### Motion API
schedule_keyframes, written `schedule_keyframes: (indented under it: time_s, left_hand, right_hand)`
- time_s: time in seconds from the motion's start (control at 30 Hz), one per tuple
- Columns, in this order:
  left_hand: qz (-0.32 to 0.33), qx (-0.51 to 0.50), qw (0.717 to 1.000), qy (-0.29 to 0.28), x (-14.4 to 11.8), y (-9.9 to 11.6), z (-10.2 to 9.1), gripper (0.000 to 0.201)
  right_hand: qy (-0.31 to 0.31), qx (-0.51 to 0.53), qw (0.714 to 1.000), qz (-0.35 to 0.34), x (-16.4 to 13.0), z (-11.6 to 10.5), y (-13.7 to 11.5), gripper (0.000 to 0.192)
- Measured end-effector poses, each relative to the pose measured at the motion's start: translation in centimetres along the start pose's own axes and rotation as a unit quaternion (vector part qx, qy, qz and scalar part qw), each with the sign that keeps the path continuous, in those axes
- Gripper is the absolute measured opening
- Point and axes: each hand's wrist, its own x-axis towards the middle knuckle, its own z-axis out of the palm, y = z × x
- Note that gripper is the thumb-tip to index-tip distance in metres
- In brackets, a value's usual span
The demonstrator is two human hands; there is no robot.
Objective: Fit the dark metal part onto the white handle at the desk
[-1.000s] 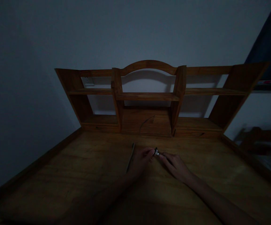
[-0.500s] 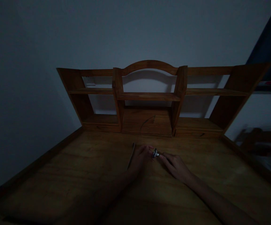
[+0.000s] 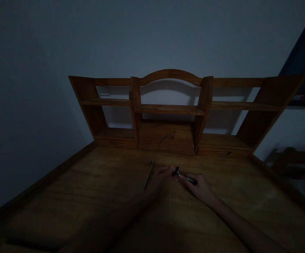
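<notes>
Two forearms entered from the near edge of the wooden desk (image 3: 62, 196) and converged mid-desk. Left hand (image 3: 159, 179) and right hand (image 3: 201, 188) met fingertip to fingertip over a small pen-like object (image 3: 184, 175), dark with a metallic glint at its left end. It lay between the hands, long axis running roughly left to right and tilted slightly toward the right hand, which seemed to cover the dark barrel. Left fingers were curled and pinched on the shiny end; right fingers were closed loosely along the barrel. Both hands looked equally near, each holding one end. Whether the piece was one part or two being joined or pulled apart could not be told in the dim light.

Just left of the left hand, a thin dark stick (image 3: 149, 174) lay on the desk, long axis running away from the person, apart from the fingers.

Farther back stood a wooden shelf unit (image 3: 168, 109) against the pale wall (image 3: 152, 35), its compartments too dark to read.
</notes>
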Motion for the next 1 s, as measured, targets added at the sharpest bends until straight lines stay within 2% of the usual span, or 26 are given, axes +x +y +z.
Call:
schedule_keyframes:
  time_s: [0.23, 0.37, 0.53, 0.63, 0.73, 0.9, 1.0]
  left_hand:
    - [0.015, 0.045, 0.999, -0.003, 0.6, -0.4, -0.1, 0.040]
    - [0.053, 0.102, 0.993, 0.015, 0.8, -0.4, -0.1, 0.040]
    - [0.092, 0.165, 0.982, 0.010, 1.2, -0.6, -0.5, 0.037]
    - [0.105, 0.240, 0.965, 0.026, 2.0, -1.1, -1.5, 0.031]
    - [0.150, 0.332, 0.930, 0.056, 3.3, -1.6, -2.8, 0.024]
    - [0.126, 0.465, 0.876, 0.017, 5.2, -1.2, -3.9, 0.024]
    - [0.116, 0.499, 0.859, 0.013, 6.0, -0.6, -3.9, 0.022]
  right_hand:
    - [0.002, 0.004, 1.000, 0.002, 0.1, -0.3, -0.5, 0.041]
    - [0.012, 0.011, 1.000, 0.000, 0.0, -0.2, -0.8, 0.041]
    - [0.017, 0.014, 1.000, -0.013, -0.1, -0.1, -0.5, 0.041]
    - [0.038, 0.001, 0.999, -0.011, 0.1, -0.4, 0.1, 0.042]
    - [0.049, -0.014, 0.999, -0.007, 0.4, -0.9, 1.0, 0.044]
    - [0.064, -0.035, 0.997, 0.003, 0.7, -1.1, 1.7, 0.052]
    - [0.076, -0.034, 0.996, -0.009, 0.6, -1.1, 1.5, 0.053]
